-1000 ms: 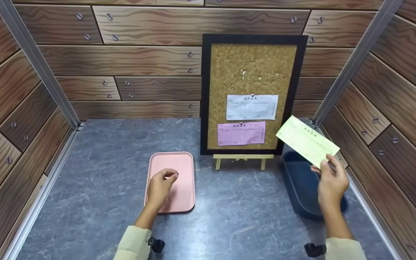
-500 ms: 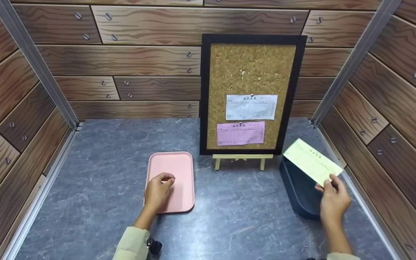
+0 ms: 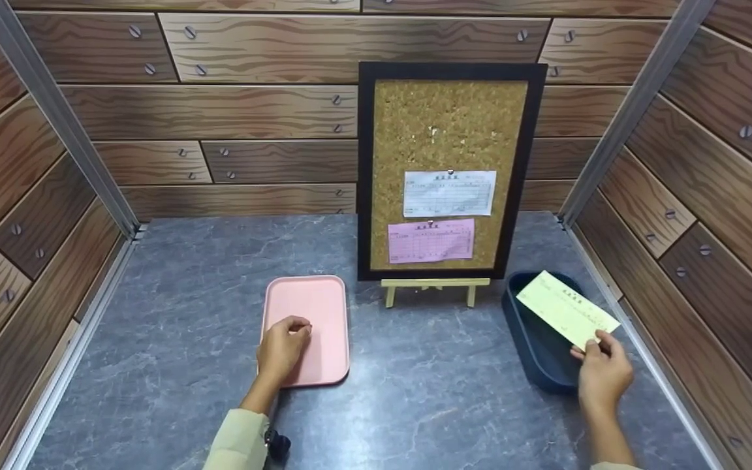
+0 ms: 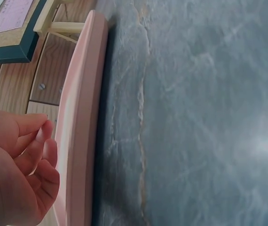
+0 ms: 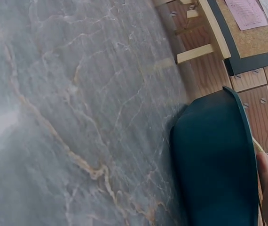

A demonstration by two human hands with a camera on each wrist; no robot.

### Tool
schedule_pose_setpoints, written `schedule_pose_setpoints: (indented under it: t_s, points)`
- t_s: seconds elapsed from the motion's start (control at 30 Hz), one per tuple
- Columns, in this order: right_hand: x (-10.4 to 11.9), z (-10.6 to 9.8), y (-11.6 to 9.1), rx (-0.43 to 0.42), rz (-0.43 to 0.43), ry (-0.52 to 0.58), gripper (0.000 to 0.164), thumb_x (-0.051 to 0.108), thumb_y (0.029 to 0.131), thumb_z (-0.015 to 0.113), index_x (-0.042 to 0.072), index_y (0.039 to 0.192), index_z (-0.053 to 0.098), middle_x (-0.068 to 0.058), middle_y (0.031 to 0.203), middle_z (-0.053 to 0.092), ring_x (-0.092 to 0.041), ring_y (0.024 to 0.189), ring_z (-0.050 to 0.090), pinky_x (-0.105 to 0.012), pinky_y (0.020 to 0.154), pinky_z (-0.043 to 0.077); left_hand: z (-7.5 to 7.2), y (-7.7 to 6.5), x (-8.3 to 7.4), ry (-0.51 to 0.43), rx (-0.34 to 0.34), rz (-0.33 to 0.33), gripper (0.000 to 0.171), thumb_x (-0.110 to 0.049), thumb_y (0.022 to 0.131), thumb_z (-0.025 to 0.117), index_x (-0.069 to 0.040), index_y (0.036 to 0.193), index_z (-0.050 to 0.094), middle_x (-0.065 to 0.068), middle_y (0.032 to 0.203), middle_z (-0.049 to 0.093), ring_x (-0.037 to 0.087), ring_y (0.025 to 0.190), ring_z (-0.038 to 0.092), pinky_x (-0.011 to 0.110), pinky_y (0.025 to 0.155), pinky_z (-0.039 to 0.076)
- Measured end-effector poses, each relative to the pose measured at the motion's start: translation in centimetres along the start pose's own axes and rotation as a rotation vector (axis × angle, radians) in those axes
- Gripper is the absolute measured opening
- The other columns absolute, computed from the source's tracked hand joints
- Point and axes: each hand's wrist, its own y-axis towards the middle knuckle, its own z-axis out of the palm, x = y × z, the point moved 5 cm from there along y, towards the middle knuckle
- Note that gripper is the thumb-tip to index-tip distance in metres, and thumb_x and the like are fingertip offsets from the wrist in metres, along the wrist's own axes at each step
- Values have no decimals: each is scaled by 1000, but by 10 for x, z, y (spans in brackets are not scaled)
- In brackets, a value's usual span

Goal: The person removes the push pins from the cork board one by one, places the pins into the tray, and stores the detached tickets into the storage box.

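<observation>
Over the navy-blue bin my right hand pinches a yellow-green paper slip by its near corner, between thumb and fingers. In the right wrist view the bin's wall hides most of the slip. My left hand hovers over the pink tray, thumb and index fingertip pressed together. A tiny dark pin barely shows between those fingertips in the left wrist view, where the left hand is beside the tray's edge.
A black-framed cork board leans on a small wooden easel at the back. Pinned on it are a white slip and a pink slip. Wood-patterned walls enclose the grey marbled table.
My right hand has lowered the yellow-green slip from beside the board down over the bin. The left hand has drifted slightly down and left, keeping its pinch.
</observation>
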Motion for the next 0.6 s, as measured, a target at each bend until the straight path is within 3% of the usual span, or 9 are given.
schedule_pose_setpoints:
  t_s: [0.6]
  points:
    - [0, 14, 2, 38, 2, -143, 30, -1, 96, 56, -15, 123, 60, -18, 97, 59, 14, 52, 57, -13, 58, 54, 5, 3, 5, 43, 31, -8, 7, -23, 91, 70, -21, 93, 77, -1, 98, 76, 22, 94, 70, 52, 86, 47]
